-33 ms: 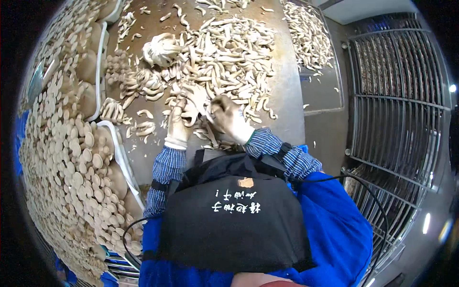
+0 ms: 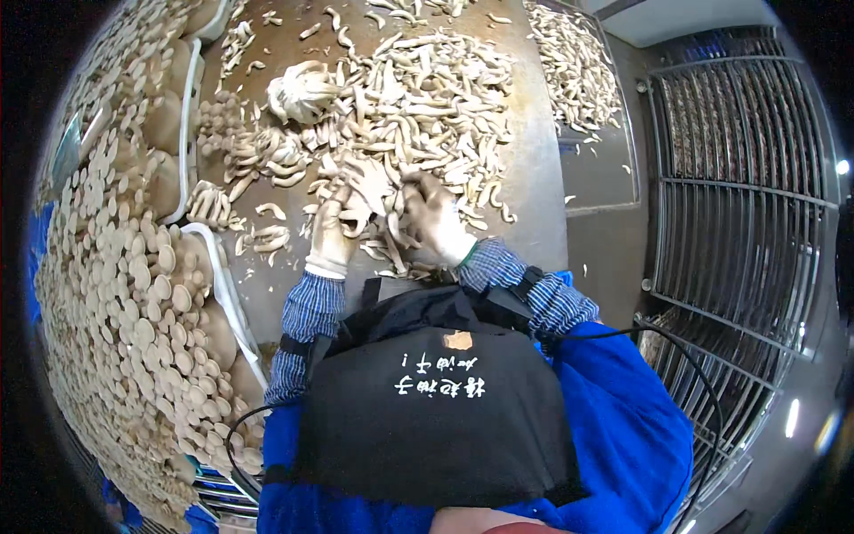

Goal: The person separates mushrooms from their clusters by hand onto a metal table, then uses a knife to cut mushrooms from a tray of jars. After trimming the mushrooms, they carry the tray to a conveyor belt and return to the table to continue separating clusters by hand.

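Apparently, mushroom clump [image 2: 366,183] in left grip [image 2: 330,231], right grip [image 2: 437,218] beside.

Mushrooms [image 2: 366,182] partly hide the left fingers [image 2: 335,201]; the top edge crops the table [image 2: 539,178].

**Left hand [image 2: 329,233] grips a cluster [image 2: 365,185]**

The right hand [image 2: 436,216] is curled just beside it; whether it pinches a stem cannot be told. Both are in white gloves, smudged at the fingers. Beyond them, a heap [image 2: 436,107] of loose mushrooms spreads over the metal table [image 2: 539,178], with a pale clump [image 2: 301,93] at its left. Round-capped mushrooms [image 2: 133,294] crowd the left side. At right, a second pile [image 2: 574,67] lies past the table's edge, near a rack [image 2: 743,187]. Striped sleeves [image 2: 313,307] and a black apron [image 2: 400,445] show below.
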`<state>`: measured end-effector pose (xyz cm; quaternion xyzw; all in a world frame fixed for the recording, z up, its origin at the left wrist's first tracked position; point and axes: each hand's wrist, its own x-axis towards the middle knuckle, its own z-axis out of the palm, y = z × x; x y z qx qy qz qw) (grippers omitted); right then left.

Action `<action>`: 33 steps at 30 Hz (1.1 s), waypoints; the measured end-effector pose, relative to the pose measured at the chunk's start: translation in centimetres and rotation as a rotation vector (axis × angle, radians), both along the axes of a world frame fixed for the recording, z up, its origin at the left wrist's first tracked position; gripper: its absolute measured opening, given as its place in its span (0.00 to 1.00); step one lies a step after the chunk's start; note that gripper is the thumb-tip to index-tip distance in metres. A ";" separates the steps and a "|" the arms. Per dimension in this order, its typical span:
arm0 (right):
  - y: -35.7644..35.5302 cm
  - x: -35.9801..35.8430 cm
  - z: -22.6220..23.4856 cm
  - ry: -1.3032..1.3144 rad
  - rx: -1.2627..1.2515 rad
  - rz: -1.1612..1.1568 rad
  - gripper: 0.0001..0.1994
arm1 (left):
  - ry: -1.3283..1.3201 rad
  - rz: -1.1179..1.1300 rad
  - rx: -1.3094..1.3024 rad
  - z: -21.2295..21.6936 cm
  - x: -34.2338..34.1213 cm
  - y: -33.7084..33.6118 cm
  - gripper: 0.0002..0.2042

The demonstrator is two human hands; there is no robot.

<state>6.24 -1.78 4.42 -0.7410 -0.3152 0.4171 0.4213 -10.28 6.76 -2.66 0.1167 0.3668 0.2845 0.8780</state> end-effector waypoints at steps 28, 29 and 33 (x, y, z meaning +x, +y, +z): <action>3.8 2.5 -0.6 0.314 -0.117 -0.053 0.27 | 0.281 -0.040 0.301 1.3 1.6 0.0 0.18; 3.9 1.8 -3.0 0.346 -0.016 -0.077 0.27 | 0.284 -0.129 0.296 0.7 1.4 0.3 0.17; 4.3 0.1 -2.5 0.239 -0.008 0.168 0.29 | 0.159 -0.064 0.218 -2.0 0.6 0.8 0.16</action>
